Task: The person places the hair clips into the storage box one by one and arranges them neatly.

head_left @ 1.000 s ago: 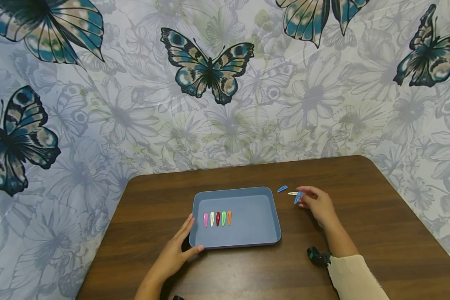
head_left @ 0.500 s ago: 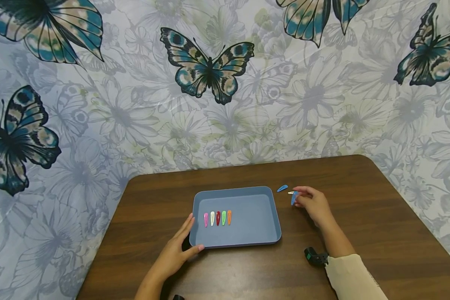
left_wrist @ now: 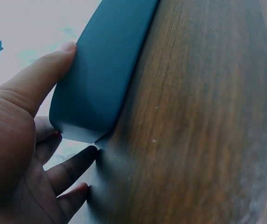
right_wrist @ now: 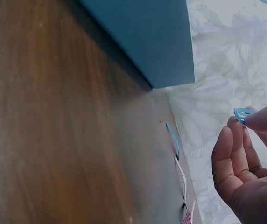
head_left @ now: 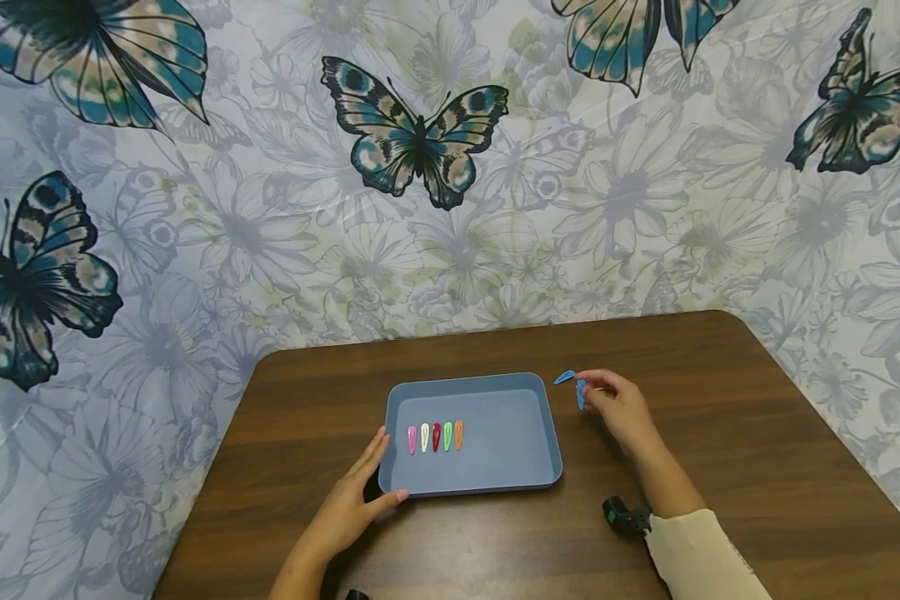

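Left hand (head_left: 350, 504) spread wide, the person rests the thumb on the near wall and the fingers along the left wall of a blue-grey tray (head_left: 506, 446). The right hand (head_left: 621, 408), narrowed to a pinch, holds a blue snap hair clip (head_left: 581, 395) between thumb and fingertips, above the wood-grain table (head_left: 495, 550) and just right of the tray. A black device (head_left: 626, 517) sits by the cream sleeve (head_left: 705, 554).

Inside the tray, five clips stand side by side in a neat row, slightly apart: pink clip (head_left: 412, 440), white clip (head_left: 424, 437), red clip (head_left: 437, 437), green clip (head_left: 447, 437) and orange clip (head_left: 459, 435), ending just short of the tray's middle.

By that count the work looks part-way along: five laid, one in hand and not yet in the row. Left on the table are a second blue clip (head_left: 564, 377) near the tray's far right corner and, in the right wrist view, a pale clip (right_wrist: 182, 179) and a reddish clip (right_wrist: 187, 215) cut by the frame; whether more lie beyond, I cannot tell. Behind everything rises a butterfly-print backdrop (head_left: 457, 275).
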The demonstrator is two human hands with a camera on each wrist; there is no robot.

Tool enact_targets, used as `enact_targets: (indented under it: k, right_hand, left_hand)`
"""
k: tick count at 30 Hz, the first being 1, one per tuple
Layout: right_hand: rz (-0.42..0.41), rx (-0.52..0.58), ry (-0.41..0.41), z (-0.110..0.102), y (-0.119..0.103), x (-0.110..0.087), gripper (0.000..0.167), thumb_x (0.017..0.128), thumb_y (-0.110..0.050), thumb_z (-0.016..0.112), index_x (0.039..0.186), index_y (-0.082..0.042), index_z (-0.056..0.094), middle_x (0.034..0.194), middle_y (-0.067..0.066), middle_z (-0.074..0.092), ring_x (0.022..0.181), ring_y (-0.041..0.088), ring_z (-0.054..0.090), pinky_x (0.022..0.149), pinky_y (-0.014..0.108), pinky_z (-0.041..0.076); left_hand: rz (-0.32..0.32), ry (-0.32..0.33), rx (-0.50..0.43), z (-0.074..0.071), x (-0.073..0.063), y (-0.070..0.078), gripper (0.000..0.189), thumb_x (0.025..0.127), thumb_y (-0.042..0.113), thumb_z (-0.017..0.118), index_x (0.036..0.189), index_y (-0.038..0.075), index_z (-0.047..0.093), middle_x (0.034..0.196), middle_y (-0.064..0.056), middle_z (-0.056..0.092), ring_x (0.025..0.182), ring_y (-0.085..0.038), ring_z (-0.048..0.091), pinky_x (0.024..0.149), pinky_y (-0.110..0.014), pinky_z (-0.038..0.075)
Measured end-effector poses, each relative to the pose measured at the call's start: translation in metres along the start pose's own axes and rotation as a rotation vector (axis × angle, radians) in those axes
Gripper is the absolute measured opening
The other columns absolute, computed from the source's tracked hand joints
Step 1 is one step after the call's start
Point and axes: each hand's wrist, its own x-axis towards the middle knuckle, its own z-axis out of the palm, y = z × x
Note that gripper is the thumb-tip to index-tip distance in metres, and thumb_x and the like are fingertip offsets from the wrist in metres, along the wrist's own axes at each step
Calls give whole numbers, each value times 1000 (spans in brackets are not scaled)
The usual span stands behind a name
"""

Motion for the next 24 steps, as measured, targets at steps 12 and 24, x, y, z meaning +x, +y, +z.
enact_targets:
  k: [12, 24]
  right_hand:
    - [-3, 77, -59, 5, -7, -4, 30, 102, -8, 57, 129, 5, 61, 100, 11, 63, 85, 18, 74, 76, 28, 61]
    - [-31, 121, -141, 12, -5, -4, 33, 102, -3, 55, 133, 8, 55, 104, 14, 58, 90, 31, 76, 76, 34, 63]
  left_hand:
    - [-15, -7, 3, 0, -1, -1, 95, 87, 54, 73, 163, 30, 20, 172, 12, 9, 157, -29, 18, 120, -67, 22]
    - [-9, -7, -2, 0, -1, 0, 95, 88, 53, 73, 163, 29, 20, 172, 10, 10, 157, -29, 18, 120, -67, 22]
